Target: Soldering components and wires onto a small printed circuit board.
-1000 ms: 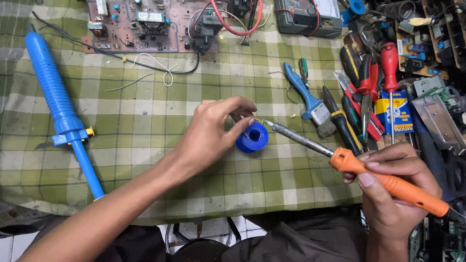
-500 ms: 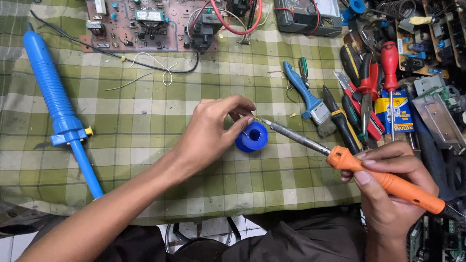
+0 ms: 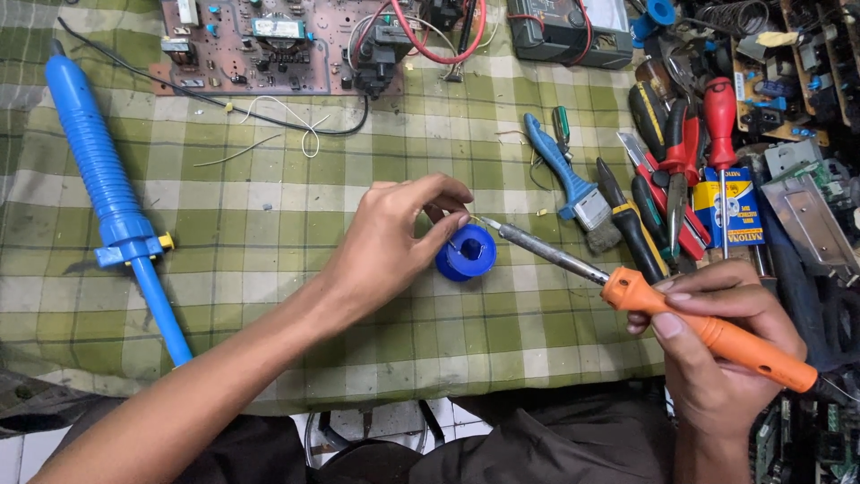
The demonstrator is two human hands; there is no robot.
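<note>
Left hand (image 3: 394,242): fingers pinched on blue solder spool (image 3: 467,254). Right hand (image 3: 717,354): closed around orange-handled soldering iron (image 3: 627,285), tip beside spool; open checked cloth (image 3: 269,224) to the left.

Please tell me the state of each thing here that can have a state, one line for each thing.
Left hand: fingertips on the small blue solder spool.
Right hand: grips the orange-handled soldering iron, tip near the spool.
Long blue plastic desoldering pump: lying untouched on the green checked cloth.
Brown circuit board: lying flat, wires attached.
</note>
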